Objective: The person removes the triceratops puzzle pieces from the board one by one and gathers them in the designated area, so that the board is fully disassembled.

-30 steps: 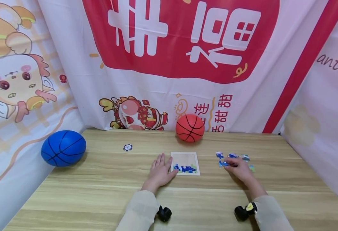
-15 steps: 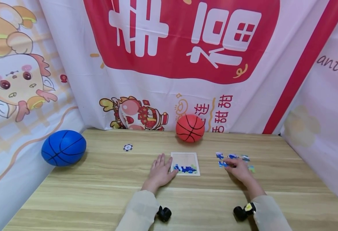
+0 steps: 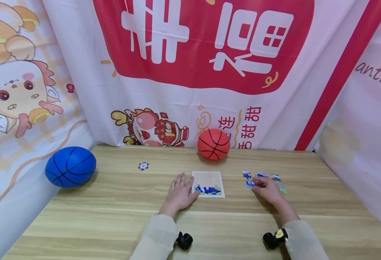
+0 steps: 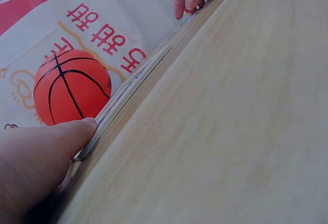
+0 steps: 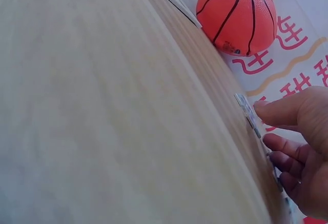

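- While the left hand (image 3: 179, 195) is laid straight-fingered beside the puzzle frame (image 3: 206, 179), the frame's lower left is touched by the thumb
- Joined pieces (image 3: 209, 190) are seen along its bottom
- Right of it, the right hand (image 3: 268, 190) is held bent-fingered at loose pieces (image 3: 247, 175); whether one is pinched cannot be told

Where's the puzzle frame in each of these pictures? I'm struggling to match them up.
Head: the puzzle frame is just right of centre, below the middle, with the left hand at its left edge.
Left wrist: the puzzle frame is a thin slanting strip, rising from lower left towards upper centre.
Right wrist: the puzzle frame is partly cut off at the top edge.
Shared landmark: the red ball.
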The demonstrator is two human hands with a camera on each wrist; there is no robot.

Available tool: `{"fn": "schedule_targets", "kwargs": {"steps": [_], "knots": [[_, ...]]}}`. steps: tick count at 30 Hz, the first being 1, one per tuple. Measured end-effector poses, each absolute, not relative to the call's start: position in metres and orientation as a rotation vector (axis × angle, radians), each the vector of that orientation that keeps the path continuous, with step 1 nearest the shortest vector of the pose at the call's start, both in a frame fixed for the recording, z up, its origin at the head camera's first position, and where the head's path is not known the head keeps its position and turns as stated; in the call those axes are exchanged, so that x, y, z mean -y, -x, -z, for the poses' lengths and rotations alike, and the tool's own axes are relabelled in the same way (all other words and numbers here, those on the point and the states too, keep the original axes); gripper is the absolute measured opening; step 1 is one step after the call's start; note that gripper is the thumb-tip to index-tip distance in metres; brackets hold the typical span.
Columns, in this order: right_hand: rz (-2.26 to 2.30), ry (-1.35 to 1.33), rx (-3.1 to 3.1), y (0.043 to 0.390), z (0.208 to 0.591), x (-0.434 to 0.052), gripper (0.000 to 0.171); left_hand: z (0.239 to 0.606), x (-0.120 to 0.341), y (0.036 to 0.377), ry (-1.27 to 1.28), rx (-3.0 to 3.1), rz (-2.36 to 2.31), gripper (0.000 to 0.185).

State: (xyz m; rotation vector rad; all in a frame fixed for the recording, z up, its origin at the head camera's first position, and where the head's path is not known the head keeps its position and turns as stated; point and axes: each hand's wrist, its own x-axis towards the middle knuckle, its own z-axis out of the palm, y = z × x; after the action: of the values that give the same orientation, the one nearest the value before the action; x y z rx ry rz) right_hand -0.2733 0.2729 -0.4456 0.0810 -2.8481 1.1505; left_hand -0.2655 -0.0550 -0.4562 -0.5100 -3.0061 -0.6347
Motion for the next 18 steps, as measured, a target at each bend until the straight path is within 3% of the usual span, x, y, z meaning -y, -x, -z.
{"fn": "schedule_targets", "kwargs": {"steps": [18], "knots": [[-1.315, -0.252, 2.648, 0.268, 0.434, -0.218, 0.034, 0.451, 0.044, 0.263, 0.66, 2.938, 0.761, 0.056]]}}
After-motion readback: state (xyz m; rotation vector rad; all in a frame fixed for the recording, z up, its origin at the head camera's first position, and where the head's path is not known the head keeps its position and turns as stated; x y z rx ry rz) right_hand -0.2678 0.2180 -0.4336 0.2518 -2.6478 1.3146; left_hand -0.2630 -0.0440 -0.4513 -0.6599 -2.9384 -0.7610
